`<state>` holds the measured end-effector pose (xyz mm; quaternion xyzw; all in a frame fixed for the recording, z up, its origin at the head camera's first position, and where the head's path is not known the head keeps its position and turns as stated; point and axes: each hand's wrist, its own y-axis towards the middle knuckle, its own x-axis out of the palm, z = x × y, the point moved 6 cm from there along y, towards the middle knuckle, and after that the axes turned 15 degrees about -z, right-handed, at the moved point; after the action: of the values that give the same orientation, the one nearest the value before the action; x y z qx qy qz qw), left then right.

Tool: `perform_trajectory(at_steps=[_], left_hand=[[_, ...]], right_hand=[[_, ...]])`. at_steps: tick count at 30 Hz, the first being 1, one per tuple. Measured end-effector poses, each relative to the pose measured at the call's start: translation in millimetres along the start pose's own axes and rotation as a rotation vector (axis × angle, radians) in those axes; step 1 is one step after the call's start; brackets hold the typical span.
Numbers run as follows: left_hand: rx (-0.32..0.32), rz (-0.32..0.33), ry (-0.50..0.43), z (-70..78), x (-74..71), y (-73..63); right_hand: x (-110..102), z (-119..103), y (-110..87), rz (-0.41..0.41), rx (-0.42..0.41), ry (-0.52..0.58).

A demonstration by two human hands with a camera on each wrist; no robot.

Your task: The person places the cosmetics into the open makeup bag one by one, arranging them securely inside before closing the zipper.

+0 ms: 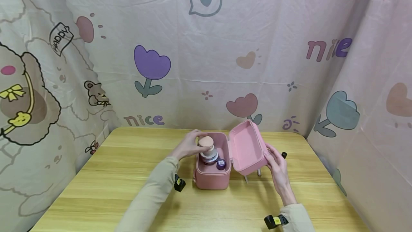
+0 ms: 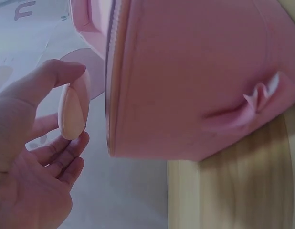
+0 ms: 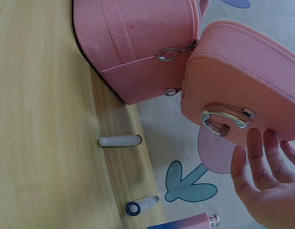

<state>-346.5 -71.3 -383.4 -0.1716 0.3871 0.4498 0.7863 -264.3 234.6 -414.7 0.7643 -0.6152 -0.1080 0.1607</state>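
Observation:
A pink zip-up cosmetic case [image 1: 212, 182] stands on the table with its lid [image 1: 248, 148] swung out to the right. Over its opening, my left hand [image 1: 193, 143] pinches a peach powder puff [image 2: 73, 112] between thumb and fingers. Beneath the puff, inside the case, are a silver-rimmed round container [image 1: 210, 156] and a small dark purple jar [image 1: 221, 164]. My right hand [image 1: 276, 165] touches the lid's outer edge with fairly straight fingers [image 3: 256, 155]. A metal-trimmed handle [image 3: 224, 117] shows on the lid's outside.
Past the lid, a whitish tube [image 3: 120, 140], a second small tube [image 3: 142, 205] and a pink-and-blue item [image 3: 185, 223] are on the wooden table [image 1: 135, 164]. Printed curtains [image 1: 180, 38] hang behind the table and along both sides. A bow [image 2: 259, 98] decorates the case.

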Motion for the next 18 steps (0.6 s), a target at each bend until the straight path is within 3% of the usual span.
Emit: perform_trajectory(at_steps=[9,18], left_hand=[[0.040,-0.030,0.060,10.7,6.6,19.3],[0.027,-0.048,0.045,13.0,14.3,30.3]], right_hand=[[-0.3,0.4,0.4,-0.002,0.000,-0.005],[0.2,0.6,0.0,-0.010,-0.014,-0.008]])
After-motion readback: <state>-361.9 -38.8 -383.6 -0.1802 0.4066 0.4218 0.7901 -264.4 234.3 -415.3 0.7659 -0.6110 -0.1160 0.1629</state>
